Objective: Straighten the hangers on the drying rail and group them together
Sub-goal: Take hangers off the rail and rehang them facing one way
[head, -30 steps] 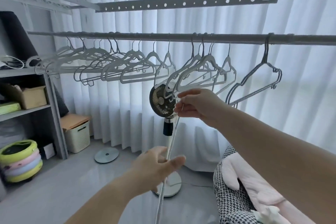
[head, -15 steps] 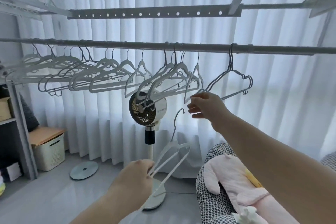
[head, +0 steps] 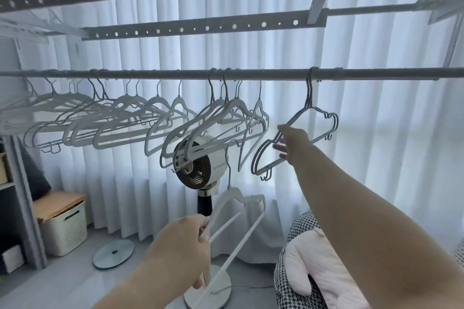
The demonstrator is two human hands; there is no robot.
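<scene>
Left hand: a loose white hanger is being gripped, with the fingers curled round the end of its lower bars and the thumb side pressed against them. The hanger is being held off the rail, tilted, with its hook pointing upward above and beyond the hand.

Right hand: the arm is being extended forward and upward, well above and to the right of the left hand. The hand is being held spread, with the thumb raised and the fingers straight and parted. It is being placed against the sloping shoulder of the wire hangers. No closed grip on the wires is being shown. Whether the fingertips are being pressed on the wire cannot be told.

Drying rail: it is being seen running horizontally above both hands. The wire hangers are being carried on it directly above the right hand, set apart from the others. The row of white hangers is being carried to the left of the right hand, bunched unevenly and turned at differing angles.

Surroundings: a fan is being seen between the two hands and beyond them, a curtain behind the rail, a basket far left of the left hand, and a checked cushion beneath the right forearm.
</scene>
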